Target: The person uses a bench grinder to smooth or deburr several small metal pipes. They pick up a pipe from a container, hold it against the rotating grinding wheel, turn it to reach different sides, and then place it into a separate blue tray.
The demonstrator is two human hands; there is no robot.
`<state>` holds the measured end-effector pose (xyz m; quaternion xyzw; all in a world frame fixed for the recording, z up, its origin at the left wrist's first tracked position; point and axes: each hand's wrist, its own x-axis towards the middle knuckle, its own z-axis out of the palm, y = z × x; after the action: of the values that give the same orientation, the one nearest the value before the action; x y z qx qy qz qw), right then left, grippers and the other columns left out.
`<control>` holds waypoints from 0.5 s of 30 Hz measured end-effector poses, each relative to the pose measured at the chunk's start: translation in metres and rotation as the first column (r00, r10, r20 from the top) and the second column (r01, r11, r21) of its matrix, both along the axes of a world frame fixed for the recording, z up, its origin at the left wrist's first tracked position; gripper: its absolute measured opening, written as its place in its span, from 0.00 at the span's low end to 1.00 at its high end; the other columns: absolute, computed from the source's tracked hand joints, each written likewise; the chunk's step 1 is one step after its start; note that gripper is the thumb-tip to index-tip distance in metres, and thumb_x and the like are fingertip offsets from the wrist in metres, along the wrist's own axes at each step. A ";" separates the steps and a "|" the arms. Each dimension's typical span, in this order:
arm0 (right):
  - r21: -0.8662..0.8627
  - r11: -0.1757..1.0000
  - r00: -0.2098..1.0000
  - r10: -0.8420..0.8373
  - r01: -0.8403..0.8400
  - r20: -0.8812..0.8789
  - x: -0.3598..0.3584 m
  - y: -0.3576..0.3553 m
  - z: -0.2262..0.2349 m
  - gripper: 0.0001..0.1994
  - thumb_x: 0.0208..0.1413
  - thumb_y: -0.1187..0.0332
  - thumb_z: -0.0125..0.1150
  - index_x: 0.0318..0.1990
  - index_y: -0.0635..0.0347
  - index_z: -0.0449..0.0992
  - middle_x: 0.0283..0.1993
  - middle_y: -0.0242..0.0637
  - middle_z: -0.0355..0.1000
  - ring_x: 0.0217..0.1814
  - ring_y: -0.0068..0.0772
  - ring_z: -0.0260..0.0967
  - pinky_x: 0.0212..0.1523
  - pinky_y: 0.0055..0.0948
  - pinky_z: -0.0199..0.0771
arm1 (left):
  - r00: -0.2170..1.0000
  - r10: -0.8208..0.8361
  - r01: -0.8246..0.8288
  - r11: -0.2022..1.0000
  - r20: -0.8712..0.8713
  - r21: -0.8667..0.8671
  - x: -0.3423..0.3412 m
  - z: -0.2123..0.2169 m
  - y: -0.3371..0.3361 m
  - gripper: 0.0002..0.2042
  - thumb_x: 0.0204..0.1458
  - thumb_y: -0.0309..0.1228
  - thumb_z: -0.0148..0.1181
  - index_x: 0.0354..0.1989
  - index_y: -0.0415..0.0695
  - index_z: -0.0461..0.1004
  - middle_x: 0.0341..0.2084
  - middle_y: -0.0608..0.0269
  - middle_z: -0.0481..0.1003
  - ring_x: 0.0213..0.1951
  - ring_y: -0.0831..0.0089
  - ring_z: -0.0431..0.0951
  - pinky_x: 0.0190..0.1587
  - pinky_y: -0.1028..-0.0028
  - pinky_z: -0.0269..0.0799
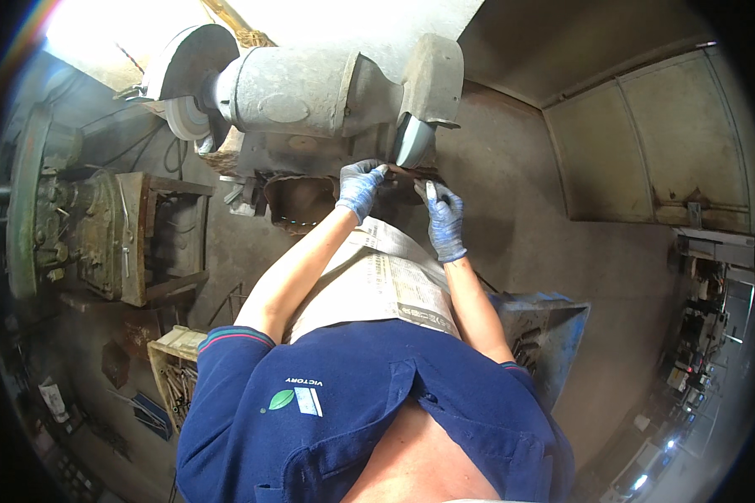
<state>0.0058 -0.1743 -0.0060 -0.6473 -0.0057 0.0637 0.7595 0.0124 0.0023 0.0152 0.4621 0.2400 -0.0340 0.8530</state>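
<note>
Blue crate (554,323) (metal bits inside) beside gloved hands (398,197).

One bench grinder (310,92) carries two grinding wheels (184,117), two gloved hands, the left hand (359,189) and the right hand (445,220), meet at one thin metal piece (401,172), and two crates (174,369) stand on the floor.

A green machine (38,210) is being seen at left, a blue bin (545,331) at right, and a crate (174,369) lying low beside the floor (596,260).
</note>
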 end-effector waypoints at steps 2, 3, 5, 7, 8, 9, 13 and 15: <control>0.045 0.999 0.999 0.004 -0.002 -0.040 0.000 0.013 0.005 0.10 0.58 0.70 0.54 0.40 0.70 0.75 0.42 0.44 0.73 0.45 0.33 0.71 0.53 0.33 0.71 | 1.000 -0.002 0.002 0.998 -0.003 0.068 -0.002 0.002 0.008 0.04 0.53 0.22 0.54 0.31 0.35 0.75 0.22 0.61 0.76 0.22 0.75 0.75 0.26 0.77 0.75; 0.026 0.999 0.999 0.036 -0.035 -0.037 0.000 0.017 0.007 0.12 0.58 0.69 0.54 0.43 0.71 0.74 0.44 0.46 0.73 0.47 0.36 0.71 0.53 0.34 0.71 | 1.000 -0.010 0.011 0.995 -0.008 0.103 -0.003 0.002 0.014 0.04 0.53 0.22 0.54 0.31 0.35 0.75 0.22 0.61 0.76 0.21 0.75 0.75 0.25 0.77 0.75; 0.038 0.998 0.997 0.056 -0.055 -0.050 0.000 0.025 0.006 0.13 0.58 0.69 0.54 0.44 0.72 0.73 0.44 0.47 0.72 0.48 0.36 0.71 0.54 0.34 0.70 | 1.000 -0.013 0.017 0.992 -0.026 0.129 -0.005 0.003 0.023 0.05 0.53 0.23 0.54 0.32 0.35 0.75 0.22 0.60 0.76 0.21 0.75 0.75 0.25 0.77 0.74; 0.056 0.996 0.995 0.071 -0.067 -0.064 0.001 0.033 0.004 0.14 0.58 0.69 0.53 0.46 0.73 0.72 0.45 0.49 0.72 0.48 0.37 0.71 0.55 0.35 0.70 | 0.999 -0.004 0.009 0.994 -0.049 0.111 -0.007 0.005 0.029 0.05 0.53 0.22 0.54 0.32 0.34 0.75 0.23 0.60 0.77 0.23 0.75 0.76 0.27 0.78 0.73; 0.064 0.995 0.995 0.078 -0.074 -0.067 0.001 0.035 0.004 0.14 0.58 0.69 0.53 0.46 0.72 0.72 0.45 0.48 0.72 0.49 0.37 0.71 0.55 0.35 0.70 | 0.998 0.001 0.005 0.995 -0.060 0.103 -0.007 0.006 0.032 0.05 0.53 0.22 0.55 0.32 0.33 0.75 0.24 0.60 0.77 0.24 0.75 0.76 0.29 0.79 0.73; 0.071 0.994 0.994 0.084 -0.079 -0.070 0.001 0.038 0.003 0.14 0.59 0.69 0.53 0.46 0.72 0.72 0.46 0.48 0.71 0.49 0.38 0.70 0.55 0.35 0.70 | 0.999 -0.003 0.008 0.988 -0.037 0.153 -0.006 -0.006 0.036 0.05 0.53 0.22 0.54 0.32 0.33 0.75 0.24 0.59 0.77 0.25 0.75 0.76 0.30 0.78 0.73; 0.189 0.972 0.990 0.139 -0.140 0.020 -0.007 0.035 0.010 0.12 0.58 0.73 0.52 0.46 0.70 0.72 0.52 0.47 0.68 0.52 0.38 0.68 0.56 0.35 0.69 | 0.998 0.019 -0.023 0.998 0.053 0.062 -0.017 -0.007 0.041 0.06 0.53 0.22 0.55 0.35 0.33 0.75 0.26 0.60 0.77 0.26 0.77 0.76 0.34 0.78 0.73; -0.053 0.984 0.952 0.175 -0.168 0.249 -0.014 0.024 0.007 0.11 0.57 0.76 0.52 0.47 0.70 0.72 0.55 0.47 0.64 0.54 0.38 0.67 0.56 0.35 0.69 | 0.990 -0.033 0.015 0.991 0.138 0.130 -0.031 -0.017 0.047 0.06 0.54 0.22 0.54 0.37 0.34 0.73 0.29 0.57 0.76 0.28 0.73 0.78 0.33 0.74 0.76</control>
<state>-0.0082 -0.1504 0.0009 -0.6589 -0.1575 0.0465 0.7341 -0.0186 0.0489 -0.0016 0.5204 0.1755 0.0038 0.8357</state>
